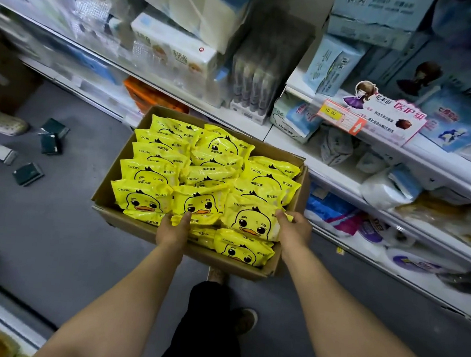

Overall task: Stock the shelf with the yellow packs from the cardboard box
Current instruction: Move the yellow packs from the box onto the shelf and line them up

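An open cardboard box [295,166] stands on the floor in front of the shelves, filled with several yellow packs printed with a duck face. My left hand [173,230] grips the near edge of the middle front pack [199,203], thumb on top. My right hand [295,232] pinches the right edge of a yellow pack [250,219] at the box's front right. Another pack [242,248] lies lower in the near right corner. The shelf [369,195] runs along the right.
White shelves [102,55] hold tissue packs, wipes and paper goods. A pink price sign [387,117] sticks out from the upper right shelf. Several small dark boxes [28,173] lie scattered on the grey floor at left. My feet [244,320] stand just behind the box.
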A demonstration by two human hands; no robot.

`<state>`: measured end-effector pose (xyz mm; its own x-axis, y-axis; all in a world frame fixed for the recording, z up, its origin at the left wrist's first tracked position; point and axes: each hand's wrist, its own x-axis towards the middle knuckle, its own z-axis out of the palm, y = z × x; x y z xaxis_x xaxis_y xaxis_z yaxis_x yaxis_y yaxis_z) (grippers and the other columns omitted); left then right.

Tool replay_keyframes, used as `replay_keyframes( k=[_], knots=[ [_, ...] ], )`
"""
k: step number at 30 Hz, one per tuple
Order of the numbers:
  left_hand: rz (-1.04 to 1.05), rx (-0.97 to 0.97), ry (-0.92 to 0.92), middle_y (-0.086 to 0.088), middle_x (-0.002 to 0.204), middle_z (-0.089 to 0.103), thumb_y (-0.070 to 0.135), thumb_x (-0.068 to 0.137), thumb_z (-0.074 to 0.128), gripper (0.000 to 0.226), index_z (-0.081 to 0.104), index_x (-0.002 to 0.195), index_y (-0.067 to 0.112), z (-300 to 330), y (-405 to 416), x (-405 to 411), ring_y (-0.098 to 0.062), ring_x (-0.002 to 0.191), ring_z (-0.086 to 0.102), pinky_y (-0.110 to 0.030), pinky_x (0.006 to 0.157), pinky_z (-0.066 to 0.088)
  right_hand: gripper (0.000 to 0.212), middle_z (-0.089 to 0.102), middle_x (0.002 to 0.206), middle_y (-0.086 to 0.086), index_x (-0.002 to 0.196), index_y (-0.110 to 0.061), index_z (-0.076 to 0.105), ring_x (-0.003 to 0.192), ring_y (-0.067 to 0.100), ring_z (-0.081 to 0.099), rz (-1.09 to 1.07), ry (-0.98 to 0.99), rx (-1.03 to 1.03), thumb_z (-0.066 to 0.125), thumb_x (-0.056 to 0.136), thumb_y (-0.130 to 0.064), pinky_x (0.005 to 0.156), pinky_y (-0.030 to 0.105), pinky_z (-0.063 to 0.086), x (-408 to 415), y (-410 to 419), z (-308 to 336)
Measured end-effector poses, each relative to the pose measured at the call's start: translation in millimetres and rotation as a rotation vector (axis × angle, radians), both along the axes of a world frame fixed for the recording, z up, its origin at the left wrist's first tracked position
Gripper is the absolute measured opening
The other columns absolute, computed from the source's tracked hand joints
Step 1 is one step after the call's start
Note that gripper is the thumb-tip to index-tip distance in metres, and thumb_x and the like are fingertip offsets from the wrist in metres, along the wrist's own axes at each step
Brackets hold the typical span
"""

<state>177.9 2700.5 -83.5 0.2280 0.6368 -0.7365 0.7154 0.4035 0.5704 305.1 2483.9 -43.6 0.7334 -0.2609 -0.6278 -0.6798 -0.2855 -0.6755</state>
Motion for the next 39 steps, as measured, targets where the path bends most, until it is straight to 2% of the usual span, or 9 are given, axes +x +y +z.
replay_keyframes(
  k=[5, 10, 17, 21, 25, 30, 33, 36, 39],
  knots=[
    [-0.004, -0.118, 0.009, -0.008, 0.128, 0.060, 0.021, 0.079, 0.081, 0.073, 0.046, 0.142, 0.022, -2.0, 5.7, 6.0, -0.030, 0.116, 0.059, -0.048, 0.102, 0.047, 0.030, 0.067, 0.108, 0.007, 0.101, -0.008, 0.067, 0.094, 0.024, 0.061, -0.015, 0.094, 0.013, 0.075, 0.087, -0.033, 0.081, 0.035, 0.050, -1.6, -1.2, -6.7],
    [-0.028, -0.167, -0.020, -0.011, 0.120, 0.066, 0.013, 0.082, 0.077, 0.058, 0.055, 0.135, 0.024, -2.6, -0.7, 14.0, -0.029, 0.106, 0.064, -0.044, 0.099, 0.051, 0.031, 0.067, 0.079, 0.004, 0.071, -0.016, 0.060, 0.085, 0.027, 0.066, -0.098, 0.186, 0.066, 0.083, 0.079, -0.037, 0.090, 0.044, 0.055, -9.2, -4.2, -9.5],
    [-0.037, -0.155, 0.015, -0.010, 0.117, 0.067, 0.018, 0.084, 0.075, 0.052, 0.057, 0.132, 0.027, -12.0, -0.9, 13.9, -0.030, 0.107, 0.064, -0.045, 0.098, 0.052, 0.031, 0.069, 0.112, 0.006, 0.104, -0.019, 0.065, 0.103, 0.027, 0.064, -0.039, 0.148, 0.060, 0.059, 0.095, -0.047, 0.097, 0.045, 0.051, -9.9, -4.7, -9.3],
    [-0.056, -0.025, 0.103, -0.012, 0.138, 0.054, 0.030, 0.080, 0.077, 0.063, 0.051, 0.138, 0.028, -14.5, -2.8, 13.7, -0.033, 0.121, 0.056, -0.049, 0.102, 0.047, 0.063, 0.067, 0.116, 0.006, 0.121, -0.021, 0.060, 0.107, 0.033, 0.064, -0.080, 0.223, 0.133, 0.067, 0.079, -0.068, 0.090, 0.057, 0.055, -7.1, -4.2, -12.6],
    [-0.084, 0.026, 0.128, -0.011, 0.152, 0.035, 0.027, 0.087, 0.072, 0.068, 0.041, 0.147, 0.023, -1.5, -9.6, 15.4, -0.034, 0.137, 0.038, -0.048, 0.110, 0.038, 0.118, 0.065, 0.122, 0.007, 0.128, -0.016, 0.055, 0.113, 0.031, 0.062, -0.009, 0.290, 0.204, 0.085, 0.031, -0.077, 0.096, 0.053, 0.053, -6.4, 0.2, -6.4],
    [0.004, -0.108, 0.069, -0.011, 0.150, 0.041, 0.023, 0.080, 0.078, 0.083, 0.033, 0.149, 0.030, -13.8, 2.6, 17.5, -0.034, 0.127, 0.051, -0.049, 0.104, 0.045, 0.114, 0.049, 0.146, 0.007, 0.147, -0.011, 0.036, 0.134, 0.030, 0.046, 0.085, 0.378, 0.317, 0.092, 0.055, -0.049, 0.112, 0.048, 0.039, -1.9, 4.8, -0.4],
    [0.113, -0.193, 0.004, -0.015, 0.135, 0.051, 0.006, 0.085, 0.072, 0.079, 0.032, 0.150, 0.027, -12.7, 9.3, 20.9, -0.026, 0.090, 0.065, -0.043, 0.084, 0.058, 0.088, 0.045, 0.150, 0.004, 0.144, -0.012, 0.037, 0.136, 0.026, 0.044, 0.046, 0.355, 0.369, 0.083, 0.075, -0.039, 0.113, 0.046, 0.037, 0.8, 3.3, -1.7],
    [0.175, -0.227, -0.010, -0.016, 0.132, 0.048, -0.005, 0.091, 0.060, 0.068, 0.036, 0.148, 0.023, -5.9, 11.4, 22.7, -0.018, 0.071, 0.058, -0.027, 0.063, 0.058, 0.090, 0.033, 0.158, 0.003, 0.153, -0.015, 0.025, 0.105, 0.022, 0.061, 0.006, 0.350, 0.387, 0.076, 0.084, -0.040, 0.114, 0.051, 0.037, -1.1, 1.5, 1.5],
    [0.181, -0.193, 0.049, -0.012, 0.119, 0.056, -0.004, 0.092, 0.060, 0.055, 0.047, 0.141, 0.016, -2.8, 12.7, 23.9, -0.020, 0.074, 0.057, -0.035, 0.073, 0.059, 0.086, 0.034, 0.158, 0.001, 0.153, -0.019, 0.028, 0.061, 0.019, 0.065, -0.059, 0.338, 0.395, 0.075, 0.085, -0.041, 0.103, 0.051, 0.049, -0.5, 0.3, 1.4]
  ],
)
